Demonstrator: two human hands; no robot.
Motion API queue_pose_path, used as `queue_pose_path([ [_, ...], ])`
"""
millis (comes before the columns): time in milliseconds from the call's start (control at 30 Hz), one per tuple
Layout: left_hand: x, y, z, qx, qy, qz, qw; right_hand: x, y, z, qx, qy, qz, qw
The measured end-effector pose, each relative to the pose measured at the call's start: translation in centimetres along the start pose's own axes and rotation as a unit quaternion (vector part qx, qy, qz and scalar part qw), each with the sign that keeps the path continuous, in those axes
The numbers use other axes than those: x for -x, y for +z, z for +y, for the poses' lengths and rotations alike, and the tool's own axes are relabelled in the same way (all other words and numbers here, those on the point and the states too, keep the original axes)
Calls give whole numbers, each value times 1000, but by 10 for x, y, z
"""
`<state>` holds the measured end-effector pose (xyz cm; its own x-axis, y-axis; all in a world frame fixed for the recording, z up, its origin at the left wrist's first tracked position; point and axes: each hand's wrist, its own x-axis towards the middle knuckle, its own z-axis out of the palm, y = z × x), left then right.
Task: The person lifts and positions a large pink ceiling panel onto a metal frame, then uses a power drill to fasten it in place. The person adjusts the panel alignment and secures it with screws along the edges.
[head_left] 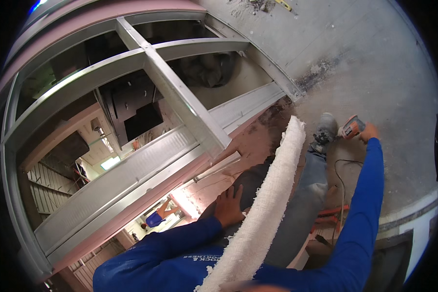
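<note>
One orange power tool (350,128) is being gripped by the right hand (370,132), just beside one boot (328,123); well apart, the left hand (230,206) is being rested, spread, on one leg (250,184). This leg is being partly hidden by one white fuzzy roll (264,204); one metal frame (174,92) is being seen leftward.

The long white cloth (272,194) runs off the bottom edge and hides part of the legs (310,182). The top edge cuts off a yellow thing (283,5). The right grip (370,132) on the orange tool (351,127) is too small to count fingers. A far-off person (155,220) is tiny.
</note>
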<state>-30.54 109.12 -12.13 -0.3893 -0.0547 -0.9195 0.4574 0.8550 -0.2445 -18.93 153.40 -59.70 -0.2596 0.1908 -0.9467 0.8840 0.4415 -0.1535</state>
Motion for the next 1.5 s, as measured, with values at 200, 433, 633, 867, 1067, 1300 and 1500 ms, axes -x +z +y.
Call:
queue_pose_path([
  [200, 11, -5, -18, -47, 51, 12, 998, 96, -36, -29, -88, 17, 18, 996],
  [433, -43, 20, -83, 111, 178, 109, 972, 227, -48, -90, -196, 10, 329, 924],
  [633, -110, -32, -105, 286, 404, 95, 864, 394, 50, -180, -388, -4, 491, 780],
  [867, -31, -72, -89, 612, 296, -194, 707, 565, 265, -303, -714, -109, 460, 517],
  [1067, 16, -46, -74, 604, 277, -237, 709, 605, 366, -345, -612, -79, 482, 622],
  [1300, -2, 0, -119, 571, 327, -60, 751, 566, 415, -360, -724, -261, 341, 540],
  [1500, -15, 0, -141, 556, 361, -1, 749, 547, 406, -388, -799, -292, 257, 459],
])
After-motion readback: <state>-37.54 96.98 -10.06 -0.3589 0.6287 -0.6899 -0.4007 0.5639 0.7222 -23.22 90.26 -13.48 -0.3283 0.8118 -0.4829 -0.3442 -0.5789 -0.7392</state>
